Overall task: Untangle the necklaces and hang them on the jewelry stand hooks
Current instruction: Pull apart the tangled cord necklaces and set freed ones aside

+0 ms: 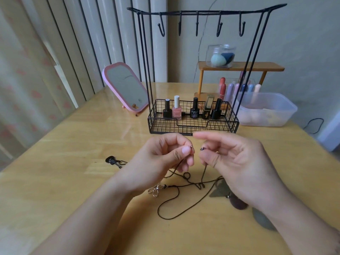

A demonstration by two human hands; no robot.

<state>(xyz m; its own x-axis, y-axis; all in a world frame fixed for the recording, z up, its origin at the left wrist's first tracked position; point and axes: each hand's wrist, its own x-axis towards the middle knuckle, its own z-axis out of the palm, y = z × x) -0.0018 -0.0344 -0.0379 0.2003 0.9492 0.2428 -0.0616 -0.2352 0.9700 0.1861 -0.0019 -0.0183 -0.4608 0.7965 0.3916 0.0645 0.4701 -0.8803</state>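
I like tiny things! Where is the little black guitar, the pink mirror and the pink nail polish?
little black guitar [111, 160], head view, on its body.
pink mirror [127, 86], head view, on the glass.
pink nail polish [176, 111], head view, on the bottle's pink body.

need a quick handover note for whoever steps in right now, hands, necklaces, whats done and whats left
Left hand: pinches one end of a dark cord necklace.
Right hand: pinches the other end, clasp apart.
The cords lie tangled on the table under the hands, with a flower pendant; a guitar pendant lies to the left.
Done: nothing hung; all five hooks on the jewelry stand are bare.
Left: free each necklace and hang it.
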